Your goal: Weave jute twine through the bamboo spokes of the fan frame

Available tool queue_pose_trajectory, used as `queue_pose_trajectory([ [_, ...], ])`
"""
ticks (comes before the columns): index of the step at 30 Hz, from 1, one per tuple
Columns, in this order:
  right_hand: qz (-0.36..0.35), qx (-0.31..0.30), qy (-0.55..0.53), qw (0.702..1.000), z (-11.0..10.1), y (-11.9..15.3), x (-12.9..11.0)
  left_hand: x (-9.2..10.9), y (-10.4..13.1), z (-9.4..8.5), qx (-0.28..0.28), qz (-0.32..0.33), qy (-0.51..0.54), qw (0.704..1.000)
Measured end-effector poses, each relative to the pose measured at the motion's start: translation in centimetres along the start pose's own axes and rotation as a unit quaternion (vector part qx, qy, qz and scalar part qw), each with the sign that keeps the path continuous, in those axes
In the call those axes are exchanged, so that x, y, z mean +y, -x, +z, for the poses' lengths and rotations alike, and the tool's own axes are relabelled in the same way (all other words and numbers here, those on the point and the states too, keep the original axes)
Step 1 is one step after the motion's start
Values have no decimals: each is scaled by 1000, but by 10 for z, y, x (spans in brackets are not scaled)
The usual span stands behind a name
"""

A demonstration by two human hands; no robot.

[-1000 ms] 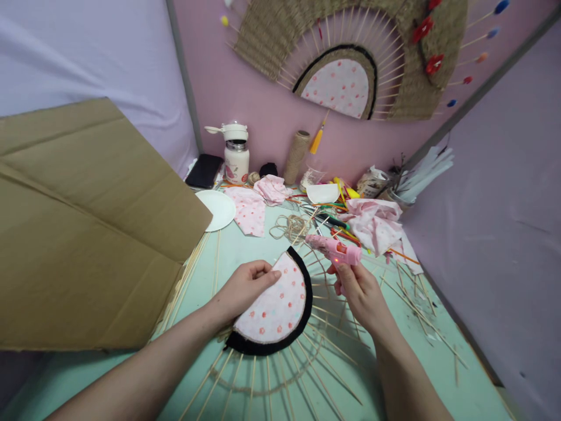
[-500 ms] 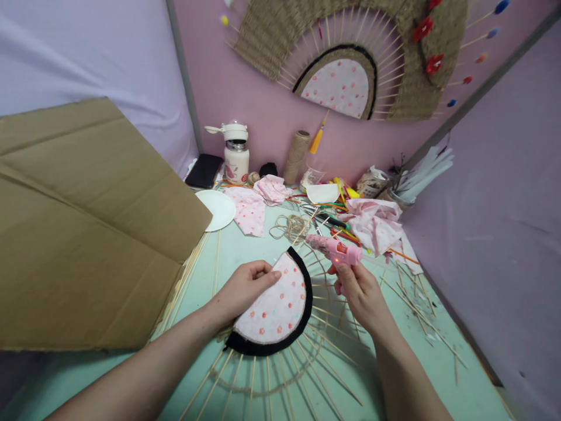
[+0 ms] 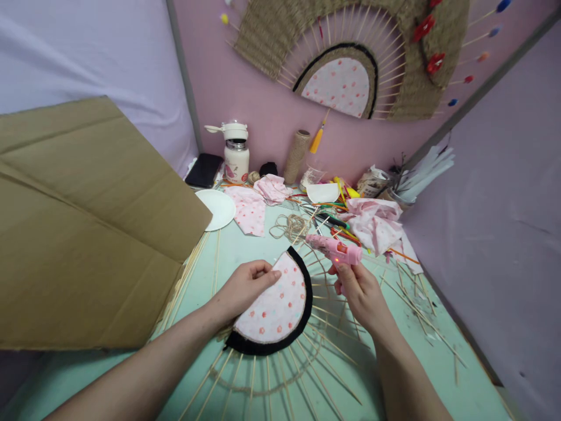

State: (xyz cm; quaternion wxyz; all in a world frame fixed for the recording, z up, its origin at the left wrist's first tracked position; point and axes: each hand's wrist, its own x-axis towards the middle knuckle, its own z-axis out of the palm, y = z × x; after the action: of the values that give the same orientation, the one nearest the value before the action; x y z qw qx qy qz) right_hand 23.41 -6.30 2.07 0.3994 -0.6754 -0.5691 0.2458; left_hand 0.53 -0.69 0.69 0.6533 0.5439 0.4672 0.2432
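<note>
My left hand (image 3: 250, 286) grips the straight upper-left edge of a half-round fan piece (image 3: 280, 304), thumb on its white floral cloth face and the other fingers behind it. A black band (image 3: 308, 292) borders the curved edge. Thin wooden sticks (image 3: 302, 374) spread out from under that edge, with a ring of twine (image 3: 263, 390) crossing them. In my right hand (image 3: 362, 292) is a pink hot glue gun (image 3: 335, 248), its small light glowing. The gun's nozzle points left, just above the fan piece's upper corner, near a stick; whether it touches is unclear.
A large cardboard sheet (image 3: 87, 234) stands at the left. Behind the fan lie coiled twine (image 3: 293, 227), crumpled floral cloth (image 3: 377, 222) and scissors. A white bottle (image 3: 236, 161) stands at the back. Loose sticks (image 3: 421, 310) lie right. A finished woven fan (image 3: 272, 35) hangs on the wall.
</note>
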Motion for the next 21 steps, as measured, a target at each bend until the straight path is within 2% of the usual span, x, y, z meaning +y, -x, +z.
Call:
queue_pose_trajectory([
  [21,-11,-11,2,1000,3,-1,2,-2,0,0,-6,2,0,1000],
])
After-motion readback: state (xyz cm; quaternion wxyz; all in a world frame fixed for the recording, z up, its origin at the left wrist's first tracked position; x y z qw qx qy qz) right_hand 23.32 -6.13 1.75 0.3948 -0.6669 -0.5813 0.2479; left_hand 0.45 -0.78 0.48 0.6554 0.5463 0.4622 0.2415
